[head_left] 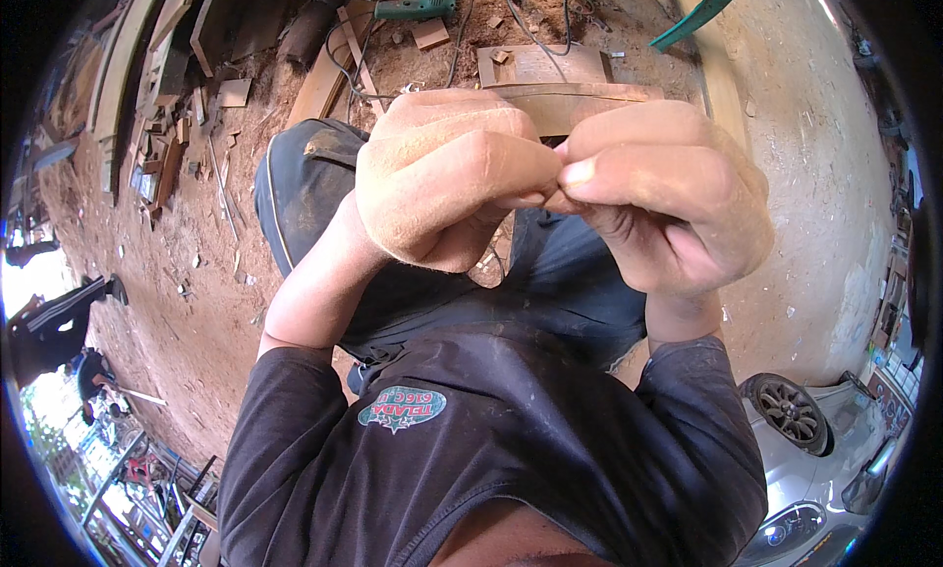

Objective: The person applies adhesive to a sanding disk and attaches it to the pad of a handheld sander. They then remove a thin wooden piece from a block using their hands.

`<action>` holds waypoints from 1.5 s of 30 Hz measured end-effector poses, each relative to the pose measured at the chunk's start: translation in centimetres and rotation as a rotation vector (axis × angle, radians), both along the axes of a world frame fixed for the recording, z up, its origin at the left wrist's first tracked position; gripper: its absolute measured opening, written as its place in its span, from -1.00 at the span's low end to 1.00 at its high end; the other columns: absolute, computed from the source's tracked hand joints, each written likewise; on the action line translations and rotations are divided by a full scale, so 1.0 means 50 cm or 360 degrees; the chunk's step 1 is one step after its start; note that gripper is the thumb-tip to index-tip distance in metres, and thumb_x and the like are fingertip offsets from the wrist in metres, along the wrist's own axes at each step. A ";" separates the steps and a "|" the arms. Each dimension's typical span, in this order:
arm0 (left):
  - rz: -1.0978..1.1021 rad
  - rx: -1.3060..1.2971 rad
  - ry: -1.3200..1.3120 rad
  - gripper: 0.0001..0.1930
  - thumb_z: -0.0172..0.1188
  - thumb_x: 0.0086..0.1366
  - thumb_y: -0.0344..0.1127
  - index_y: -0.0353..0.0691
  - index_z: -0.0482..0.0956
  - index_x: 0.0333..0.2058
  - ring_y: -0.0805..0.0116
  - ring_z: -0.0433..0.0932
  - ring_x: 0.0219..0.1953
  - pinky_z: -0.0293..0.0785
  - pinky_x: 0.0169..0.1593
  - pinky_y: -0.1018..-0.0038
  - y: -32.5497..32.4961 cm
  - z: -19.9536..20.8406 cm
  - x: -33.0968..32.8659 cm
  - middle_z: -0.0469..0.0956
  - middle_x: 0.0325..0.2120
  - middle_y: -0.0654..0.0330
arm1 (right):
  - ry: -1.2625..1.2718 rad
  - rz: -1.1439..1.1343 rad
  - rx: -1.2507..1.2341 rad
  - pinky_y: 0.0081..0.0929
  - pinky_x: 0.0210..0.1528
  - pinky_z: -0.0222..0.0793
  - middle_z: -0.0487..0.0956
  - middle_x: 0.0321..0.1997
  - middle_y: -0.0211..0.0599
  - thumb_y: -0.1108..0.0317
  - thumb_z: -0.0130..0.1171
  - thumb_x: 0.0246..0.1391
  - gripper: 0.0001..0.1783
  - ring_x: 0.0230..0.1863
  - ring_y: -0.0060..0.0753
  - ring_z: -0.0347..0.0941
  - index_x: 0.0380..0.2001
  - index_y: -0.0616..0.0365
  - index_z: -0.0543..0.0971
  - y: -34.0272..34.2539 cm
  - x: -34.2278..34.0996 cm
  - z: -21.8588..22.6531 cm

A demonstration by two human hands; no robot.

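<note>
My left hand and my right hand are raised in front of me above my lap, both coated in pale dust. The fingers of each are curled, and the fingertips meet in a pinch between the two hands. Whatever lies in the pinch, if anything, is too small or too hidden to make out. Just beyond the hands, partly covered by them, is a brown wooden board. My legs, in dark trousers, are bent below.
A green power drill lies on the dirt floor among cables and wood scraps. A flat wooden panel lies ahead. Long planks lean at the far left. A green curved object stands far right; a car wheel shows lower right.
</note>
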State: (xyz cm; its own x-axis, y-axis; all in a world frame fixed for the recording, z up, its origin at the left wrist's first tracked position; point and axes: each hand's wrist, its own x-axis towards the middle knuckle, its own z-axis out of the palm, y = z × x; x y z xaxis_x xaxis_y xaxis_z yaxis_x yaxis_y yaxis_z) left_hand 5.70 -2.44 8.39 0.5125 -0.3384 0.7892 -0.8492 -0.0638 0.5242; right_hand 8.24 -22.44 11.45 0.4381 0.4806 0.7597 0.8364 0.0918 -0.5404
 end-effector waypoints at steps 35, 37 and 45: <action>0.0156 0.0172 0.0029 -0.77 0.37 -0.03 -0.52 -0.28 0.56 -0.35 0.12 0.53 -0.58 0.40 -0.51 0.33 0.016 0.013 0.008 0.53 -0.56 0.16 | -0.0016 -0.0186 -0.0255 -0.37 -0.25 0.61 0.68 -0.39 -0.03 0.74 0.24 -0.22 -0.76 -0.36 -0.14 0.65 -0.37 0.40 0.64 -0.005 0.004 0.012; 0.0151 0.0193 0.0040 -0.78 0.36 -0.02 -0.52 -0.28 0.56 -0.35 0.11 0.53 -0.57 0.41 -0.50 0.33 0.018 0.014 0.009 0.53 -0.56 0.17 | -0.0061 -0.0181 -0.0206 -0.37 -0.25 0.62 0.67 -0.40 -0.04 0.76 0.24 -0.22 -0.76 -0.36 -0.15 0.66 -0.37 0.40 0.64 -0.002 0.008 0.006; 0.0144 0.0282 0.0134 -0.84 0.32 0.05 -0.53 -0.26 0.57 -0.35 0.10 0.54 -0.55 0.43 -0.48 0.32 0.022 0.017 0.010 0.54 -0.55 0.17 | -0.0251 -0.0294 -0.0290 -0.41 -0.29 0.60 0.66 -0.39 -0.11 0.80 0.30 -0.20 -0.70 -0.36 -0.19 0.66 -0.33 0.31 0.62 -0.001 0.006 0.006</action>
